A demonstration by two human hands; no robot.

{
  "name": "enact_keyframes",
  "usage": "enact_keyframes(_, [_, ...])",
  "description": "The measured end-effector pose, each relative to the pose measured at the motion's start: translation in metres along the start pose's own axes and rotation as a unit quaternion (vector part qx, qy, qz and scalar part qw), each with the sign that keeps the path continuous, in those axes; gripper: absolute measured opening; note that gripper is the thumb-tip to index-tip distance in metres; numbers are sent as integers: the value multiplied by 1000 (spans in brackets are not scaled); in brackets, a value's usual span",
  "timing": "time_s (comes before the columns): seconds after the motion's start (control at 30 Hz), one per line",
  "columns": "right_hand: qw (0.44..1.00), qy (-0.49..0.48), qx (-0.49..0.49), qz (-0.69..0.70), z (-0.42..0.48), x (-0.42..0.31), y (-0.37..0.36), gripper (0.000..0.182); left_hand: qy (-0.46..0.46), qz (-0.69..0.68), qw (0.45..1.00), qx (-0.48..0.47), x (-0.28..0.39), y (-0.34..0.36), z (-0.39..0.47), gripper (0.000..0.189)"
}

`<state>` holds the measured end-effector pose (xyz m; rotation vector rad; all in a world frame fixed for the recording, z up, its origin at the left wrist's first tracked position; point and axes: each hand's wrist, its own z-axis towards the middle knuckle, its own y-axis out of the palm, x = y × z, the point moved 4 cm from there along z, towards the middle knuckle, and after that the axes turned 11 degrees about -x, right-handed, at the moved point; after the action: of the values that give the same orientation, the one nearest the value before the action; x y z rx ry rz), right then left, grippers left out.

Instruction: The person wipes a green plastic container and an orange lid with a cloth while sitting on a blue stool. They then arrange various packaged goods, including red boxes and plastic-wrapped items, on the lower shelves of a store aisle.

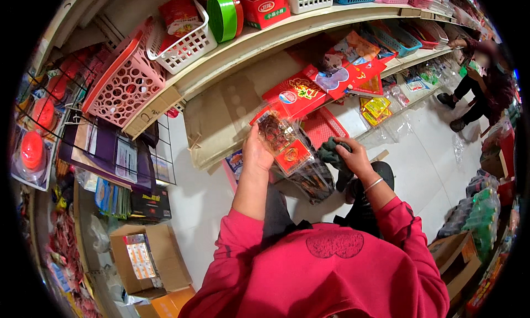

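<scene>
My left hand [256, 149] grips the edge of a clear plastic snack packet [278, 132] with a red label, held before the shelf. Bunched in my right hand [355, 154] is a dark green cloth [334, 154]. Between and below the hands is a clear plastic bag [311, 181] with dark contents; what supports it is hidden. Just beyond the packet, a red printed box [295, 95] lies on the middle shelf, with more red packaging [352, 76] beside it. A red plastic basket [325, 127] stands lower down, behind the packet.
Plastic baskets, such as a pink one [126, 84] and a white one [186, 45], line the upper shelf [232, 47]. Yellow packets [375, 110] lie on the lower shelf. An open cardboard box [172, 256] stands at lower left. Another person [482, 82] sits at the far right, reaching towards the shelf.
</scene>
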<state>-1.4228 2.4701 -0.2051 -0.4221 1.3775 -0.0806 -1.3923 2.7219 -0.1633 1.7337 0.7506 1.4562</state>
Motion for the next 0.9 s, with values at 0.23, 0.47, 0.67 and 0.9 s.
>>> enact_keyframes(0.23, [943,139,-69,295,-13,58,10,25,-14,7,1000,27,-12,18,70,34])
enact_keyframes(0.47, [906,167,-114,372,-9,78,17,29,22,-8,998,-50,-36,72,177,25])
enact_keyframes(0.67, [903,205,-133,353,-7,76,20,28,99,473,873,68,-43,106,181,32])
enact_keyframes(0.9, [929,215,-18,301,-4,118,17,28,139,535,823,-129,-64,87,27,37])
